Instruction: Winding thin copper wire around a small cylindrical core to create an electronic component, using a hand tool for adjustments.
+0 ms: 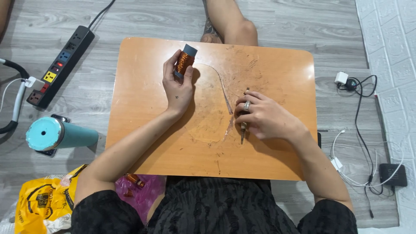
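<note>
Two bare hands at work over a small orange desk [143,143], seen from above. Left hand [178,84] in the upper middle of the frame, fingers [168,65] curled around a spool of copper wire [185,60] with grey end caps, thumb pressed on the spool's right side. Spool raised at a slight tilt, upper cap toward the top of the frame, lower cap tucked against the palm. Right hand [264,117] just right of centre, resting on the desk, fingers [246,105] folded shut over a thin metal tool [244,125]; tool's tip poking out above the knuckles, its other end sticking out below the hand. Ring on one finger of that hand. Spool and tool well apart, a long curved scratch mark on the desk surface between the two hands. Bare knee [236,26] beyond the far edge of the desk, top middle of the frame. Black power strip [60,65] on the grey wood floor at upper left, with a white plug in it. Teal bottle [56,135] lying on the floor at left. Yellow bag [43,203] and pink bag [145,190] at lower left. White charger [341,78] and cables [359,125] on the floor at right.
</note>
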